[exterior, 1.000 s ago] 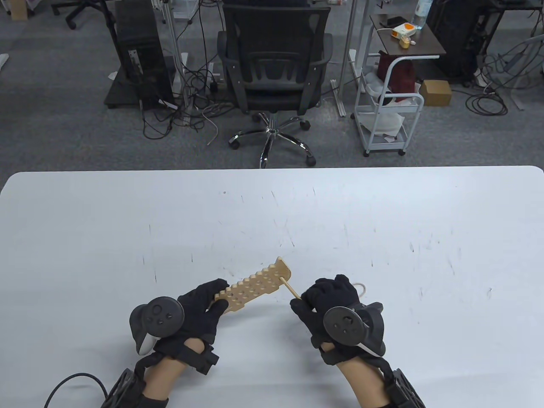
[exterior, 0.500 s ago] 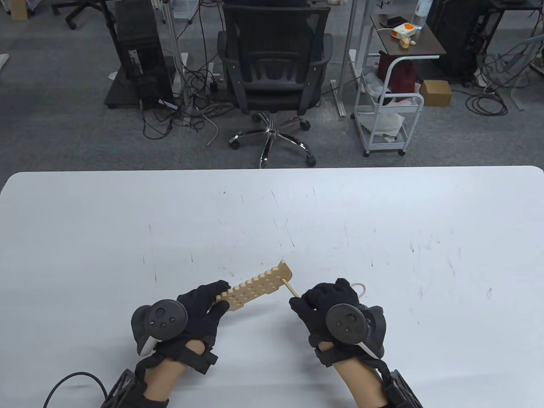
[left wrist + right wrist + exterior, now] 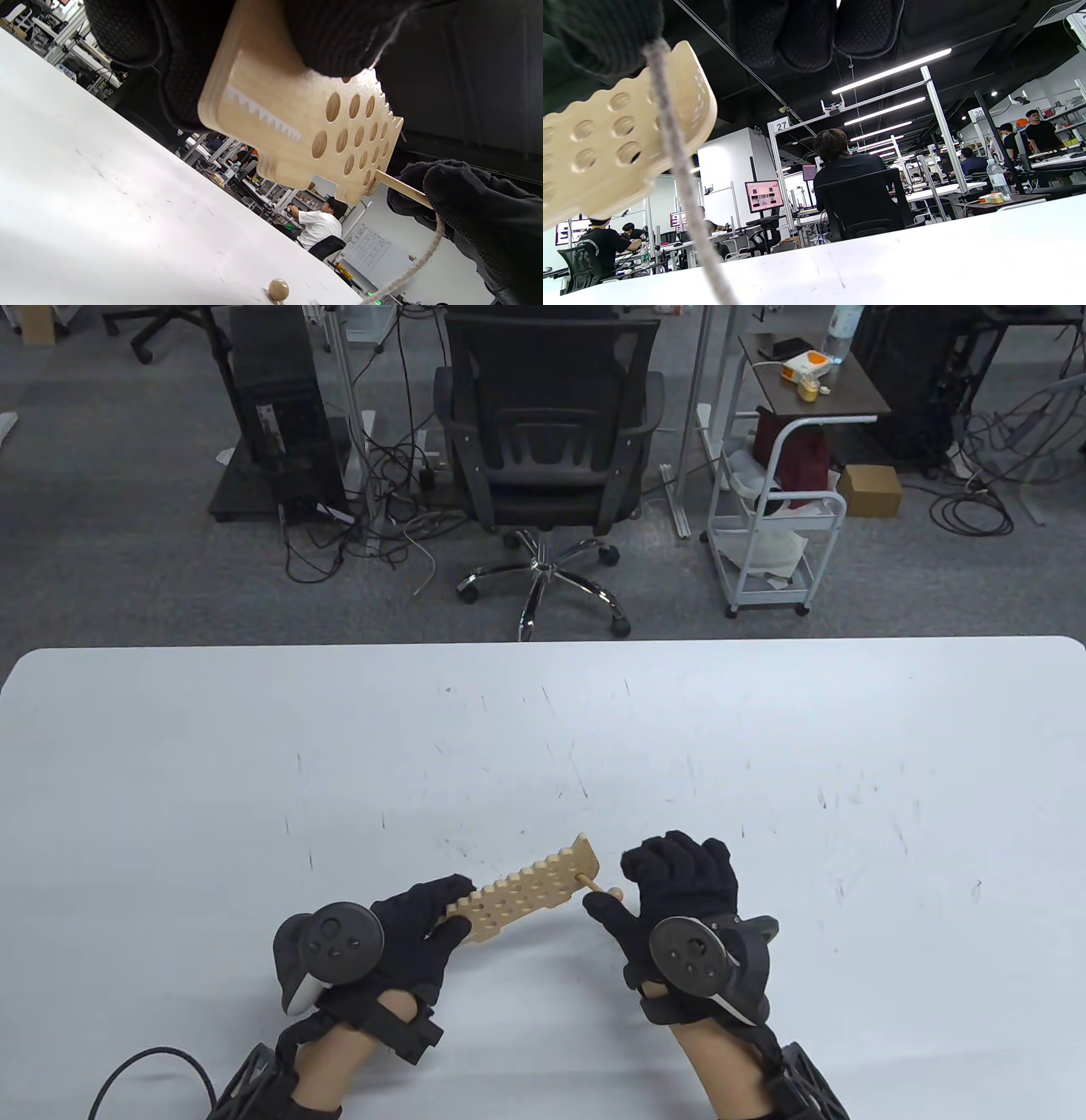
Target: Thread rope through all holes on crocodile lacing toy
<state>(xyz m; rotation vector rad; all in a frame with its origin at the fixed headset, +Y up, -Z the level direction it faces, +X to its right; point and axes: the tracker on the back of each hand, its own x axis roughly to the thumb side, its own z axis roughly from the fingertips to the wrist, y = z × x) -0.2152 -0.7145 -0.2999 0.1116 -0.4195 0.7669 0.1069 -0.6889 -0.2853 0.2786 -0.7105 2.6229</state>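
Note:
My left hand grips the head end of the pale wooden crocodile toy and holds it above the table, its tail end pointing right and away. The left wrist view shows the toy's rows of holes. My right hand pinches the wooden needle, whose tip sits in a hole at the tail end. The needle enters at the toy's edge. The grey rope hangs from the needle's back end. In the right wrist view the rope runs down in front of the toy.
The white table stretches wide ahead and to both sides. A small wooden bead lies on it near the hands. An office chair and a white cart stand beyond the far edge.
Both hands shifted slightly right and away. The right hand closed in on the toy and the needle went deeper into the hole. The rope loop behind the right hand is now hidden.

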